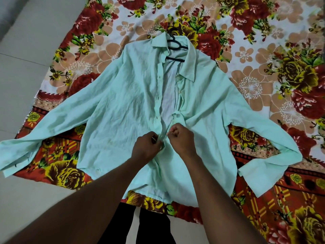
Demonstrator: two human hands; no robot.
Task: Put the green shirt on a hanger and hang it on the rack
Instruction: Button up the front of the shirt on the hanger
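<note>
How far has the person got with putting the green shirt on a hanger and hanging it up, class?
Done: the black hanger already sits inside the green shirt, its hook poking out at the collar. In hand: the left hand and right hand pinch the two front edges together, apparently buttoning. Left: the upper front lies open, and no rack is in view.

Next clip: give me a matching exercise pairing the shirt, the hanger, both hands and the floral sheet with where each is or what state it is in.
Things:
1. green shirt
2. black hanger
3. left hand and right hand
4. floral sheet

States:
A. hook poking out at the collar
B. spread under everything
C. pinching the front edges together
D. lying flat, sleeves out

Pairs: 1-D, 2-A, 3-C, 4-B
</note>
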